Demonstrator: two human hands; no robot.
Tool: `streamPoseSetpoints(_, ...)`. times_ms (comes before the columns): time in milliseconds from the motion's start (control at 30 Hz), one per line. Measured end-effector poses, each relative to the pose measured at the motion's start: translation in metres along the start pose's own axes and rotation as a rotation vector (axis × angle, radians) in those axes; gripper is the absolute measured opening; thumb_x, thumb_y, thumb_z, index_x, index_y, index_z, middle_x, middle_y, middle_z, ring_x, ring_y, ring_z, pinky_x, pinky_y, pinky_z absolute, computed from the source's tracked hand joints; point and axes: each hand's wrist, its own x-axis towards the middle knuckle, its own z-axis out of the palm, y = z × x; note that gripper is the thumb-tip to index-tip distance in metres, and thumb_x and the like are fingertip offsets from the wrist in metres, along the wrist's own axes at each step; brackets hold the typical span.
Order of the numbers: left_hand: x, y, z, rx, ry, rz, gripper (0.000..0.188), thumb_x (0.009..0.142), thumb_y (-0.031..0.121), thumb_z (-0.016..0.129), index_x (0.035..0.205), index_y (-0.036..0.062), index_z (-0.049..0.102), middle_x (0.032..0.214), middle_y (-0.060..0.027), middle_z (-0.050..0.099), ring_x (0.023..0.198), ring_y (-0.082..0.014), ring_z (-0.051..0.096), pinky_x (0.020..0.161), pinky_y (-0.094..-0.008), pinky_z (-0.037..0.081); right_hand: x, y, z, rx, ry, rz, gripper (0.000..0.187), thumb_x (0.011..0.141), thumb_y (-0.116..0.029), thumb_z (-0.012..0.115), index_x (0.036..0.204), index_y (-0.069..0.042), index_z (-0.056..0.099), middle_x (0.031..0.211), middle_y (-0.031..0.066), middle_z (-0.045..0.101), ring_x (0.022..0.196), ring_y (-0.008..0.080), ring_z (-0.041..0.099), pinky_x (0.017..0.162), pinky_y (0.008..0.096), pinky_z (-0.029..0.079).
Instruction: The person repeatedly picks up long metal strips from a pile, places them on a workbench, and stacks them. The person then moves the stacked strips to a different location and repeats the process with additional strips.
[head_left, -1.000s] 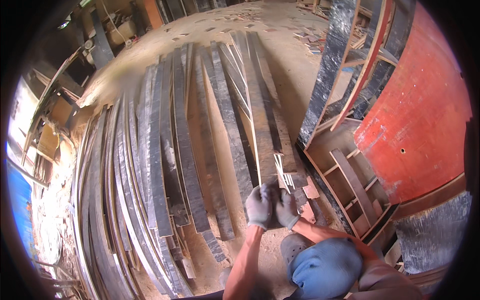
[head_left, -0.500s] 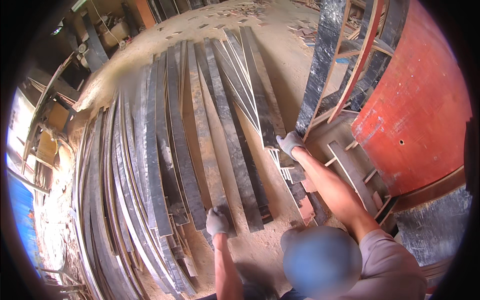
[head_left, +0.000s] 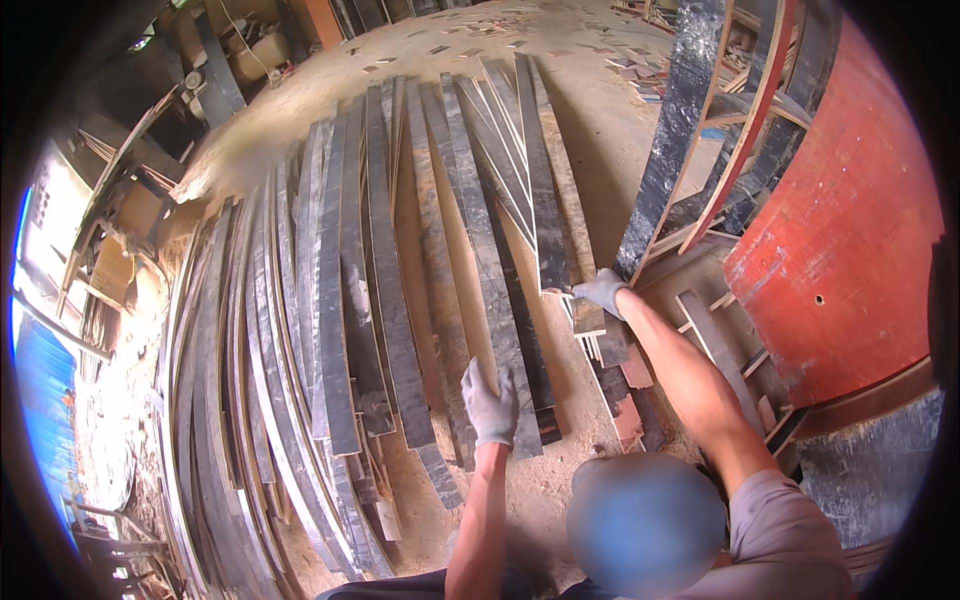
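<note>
Long, narrow, dark-faced wooden planks lie side by side on the dusty floor. My left hand (head_left: pixel 490 402), in a grey glove, is open with fingers spread over the near part of a dark plank (head_left: pixel 485 265). Beside it is a brown-stained plank (head_left: pixel 432 260). My right hand (head_left: pixel 603 292), also gloved, is closed on the right edge near the close end of a plank with a worn tan face (head_left: pixel 568 190). Its fingertips are partly hidden at that edge. Another dark plank (head_left: pixel 535 150) lies against this one on the left.
A heap of thin strips (head_left: pixel 215 400) spreads at the left. On the right stand a ladder-like wooden frame (head_left: pixel 735 160) and a large red panel (head_left: pixel 840 230). Short offcuts (head_left: pixel 630 385) lie below my right hand. Scattered scraps (head_left: pixel 440 50) cover the far floor.
My left hand has come off the near end of a plank, opened, and moved forward and right. The right hand stays at its plank's edge. The whole view has shifted slightly.
</note>
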Motion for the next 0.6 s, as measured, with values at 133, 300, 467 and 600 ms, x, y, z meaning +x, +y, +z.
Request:
streamPoseSetpoints(133,0.031,0.013,0.002,-0.431,-0.092,-0.081,0.067,0.106,0.042,0.075,0.151,-0.0056,0.058,0.142,-0.0292,0.066,0.132,-0.0402,0.066,0.114,-0.0453,0.051,-0.060,0.003,0.043,0.304,0.120,-0.214,0.043,0.084,-0.026,0.086,0.109,0.007,0.077,0.103,0.0228,0.080,0.095,0.0291,0.076,0.084,0.0433,0.061)
streamPoseSetpoints(300,0.057,0.074,0.020,-0.576,-0.418,-0.418,0.073,0.097,0.048,0.088,0.132,-0.0123,0.070,0.110,-0.0146,0.077,0.089,-0.0153,0.072,0.078,-0.0296,0.058,-0.229,0.027,0.096,0.444,0.020,-0.391,0.023,0.093,-0.017,0.079,0.109,-0.001,0.074,0.092,0.0174,0.079,0.083,0.0270,0.076,0.074,0.0428,0.059)
streamPoseSetpoints(467,0.024,0.105,0.048,-0.315,-0.528,-0.374,0.058,0.075,0.039,0.100,0.103,-0.0061,0.076,0.095,-0.0167,0.082,0.088,-0.0243,0.078,0.084,-0.0398,0.061,-0.288,0.047,0.104,0.395,0.055,-0.309,0.031,0.094,-0.024,0.080,0.100,0.000,0.062,0.077,0.0197,0.075,0.070,0.0384,0.075,0.065,0.0500,0.057)
streamPoseSetpoints(600,-0.012,0.098,0.022,-0.369,-0.360,-0.325,0.055,0.075,0.026,0.098,0.114,-0.0038,0.073,0.102,-0.0176,0.082,0.089,-0.0272,0.078,0.087,-0.0388,0.061,-0.306,0.057,0.116,0.300,-0.023,-0.463,0.032,0.095,-0.031,0.080,0.107,-0.003,0.068,0.085,0.0212,0.076,0.081,0.0440,0.076,0.072,0.0519,0.059)
